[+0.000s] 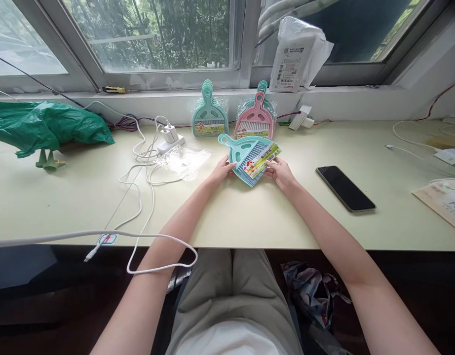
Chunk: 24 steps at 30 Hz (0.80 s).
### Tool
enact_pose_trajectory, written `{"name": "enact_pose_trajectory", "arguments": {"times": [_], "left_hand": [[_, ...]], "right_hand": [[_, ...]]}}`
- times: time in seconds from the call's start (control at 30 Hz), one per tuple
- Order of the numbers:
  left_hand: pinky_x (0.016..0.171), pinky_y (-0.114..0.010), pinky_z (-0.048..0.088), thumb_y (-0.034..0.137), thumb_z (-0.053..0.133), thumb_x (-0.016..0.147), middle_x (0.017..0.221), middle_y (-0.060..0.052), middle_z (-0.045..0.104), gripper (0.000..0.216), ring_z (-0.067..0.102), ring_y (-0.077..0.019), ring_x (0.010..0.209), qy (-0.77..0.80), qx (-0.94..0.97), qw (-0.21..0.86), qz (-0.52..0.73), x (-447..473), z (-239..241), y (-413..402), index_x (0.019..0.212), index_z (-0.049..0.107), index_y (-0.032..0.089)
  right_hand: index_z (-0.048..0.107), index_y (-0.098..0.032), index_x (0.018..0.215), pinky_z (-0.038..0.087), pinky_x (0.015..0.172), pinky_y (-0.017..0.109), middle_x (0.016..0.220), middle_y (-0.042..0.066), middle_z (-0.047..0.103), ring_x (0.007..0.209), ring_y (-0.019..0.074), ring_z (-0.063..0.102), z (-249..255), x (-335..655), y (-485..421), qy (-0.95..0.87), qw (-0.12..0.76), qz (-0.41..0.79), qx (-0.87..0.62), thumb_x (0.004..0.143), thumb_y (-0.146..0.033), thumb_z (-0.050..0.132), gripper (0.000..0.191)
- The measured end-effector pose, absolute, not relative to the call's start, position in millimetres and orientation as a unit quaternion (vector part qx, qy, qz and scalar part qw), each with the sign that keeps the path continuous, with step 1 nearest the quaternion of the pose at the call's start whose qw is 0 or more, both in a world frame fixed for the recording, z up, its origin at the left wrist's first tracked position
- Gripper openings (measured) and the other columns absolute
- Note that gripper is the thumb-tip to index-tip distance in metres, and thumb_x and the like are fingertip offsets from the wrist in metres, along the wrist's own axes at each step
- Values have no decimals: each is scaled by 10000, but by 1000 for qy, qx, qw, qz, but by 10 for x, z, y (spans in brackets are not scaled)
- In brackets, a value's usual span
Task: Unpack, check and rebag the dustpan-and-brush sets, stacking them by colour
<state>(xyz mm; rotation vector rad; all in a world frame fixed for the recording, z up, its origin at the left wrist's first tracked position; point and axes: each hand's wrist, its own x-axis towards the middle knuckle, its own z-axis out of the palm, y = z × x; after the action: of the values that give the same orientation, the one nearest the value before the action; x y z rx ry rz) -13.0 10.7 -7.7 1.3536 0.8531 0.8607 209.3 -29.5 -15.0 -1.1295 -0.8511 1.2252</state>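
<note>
Between my two hands is a mint-green dustpan and brush set [238, 146] with a printed label [260, 160] across its bristles. It is tilted, its handle pointing up to the left. My left hand [222, 170] grips the lower left edge, thumb on top. My right hand [282, 173] is closed on the right edge by the label, some fingers hidden underneath. Behind, against the wall, lean more sets: a mint-green wrapped stack [209, 109] and a stack with a pink dustpan [254, 114] in front. Crumpled clear plastic wrap [186, 161] lies left of my left hand.
A black phone [346, 188] lies on the table to the right. White cables [140, 197] run over the left side, one loop crossing my left forearm, near a power strip [171, 143]. A green plastic bag [46, 123] sits far left; a paper packet [444, 202] far right.
</note>
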Motion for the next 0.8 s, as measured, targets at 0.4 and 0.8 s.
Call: {"name": "enact_pose_trajectory", "arguments": {"times": [0.4, 0.8], "left_hand": [[969, -322, 440, 272, 411, 912, 1106, -64, 668, 311, 598, -208, 1067, 438, 615, 492, 433, -216, -242, 430, 1081, 643, 151], [929, -326, 426, 359, 358, 948, 1120, -73, 657, 348, 575, -226, 1057, 445, 715, 412, 349, -174, -186, 262, 1055, 627, 165]], "right_hand": [[556, -157, 968, 406, 346, 136, 646, 32, 691, 412, 84, 585, -76, 2465, -230, -240, 608, 441, -615, 1017, -268, 345, 244], [638, -150, 908, 417, 440, 174, 692, 33, 649, 491, 81, 550, -70, 2462, -251, -238, 642, 429, -589, 991, -259, 286, 377]]}}
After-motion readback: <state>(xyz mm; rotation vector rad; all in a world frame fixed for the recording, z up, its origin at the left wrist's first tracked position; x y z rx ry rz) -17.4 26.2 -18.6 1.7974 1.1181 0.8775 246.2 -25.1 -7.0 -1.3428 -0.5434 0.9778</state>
